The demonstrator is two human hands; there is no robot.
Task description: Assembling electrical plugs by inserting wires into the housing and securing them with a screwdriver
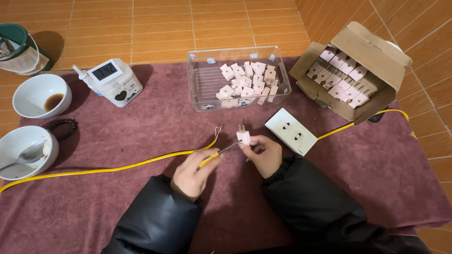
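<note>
The right hand [264,154] pinches a small pale pink plug [243,136] between thumb and fingertips, its two metal prongs pointing up and away from the person. The left hand [193,174] is closed around a slim screwdriver [217,154] with a yellow handle, and the thin shaft reaches across to the side of the plug, where the tip appears to touch it. Both hands hover just above the dark red cloth [141,188] that covers the floor, near its middle and toward the near edge.

The plug looks light, hard and smooth, a little plastic body that could twist or slip under the push of the tool, so the firm pinch on its flat sides, clear of the prongs and of the screw, seems the sound hold. The prongs look stiff but thin.

A yellow cable [108,168] runs from the left edge of the cloth to bared wire ends [217,130] just beside the plug. A white double socket [291,130] lies just right of the hands. Toward the far edge stand a clear plastic tray [197,87] of loose plugs and an open cardboard box [372,47] of more. At the left edge are two white bowls [28,89], one with a spoon [29,154], a dark bead bracelet [66,126] and a small white digital clock [113,82].
</note>
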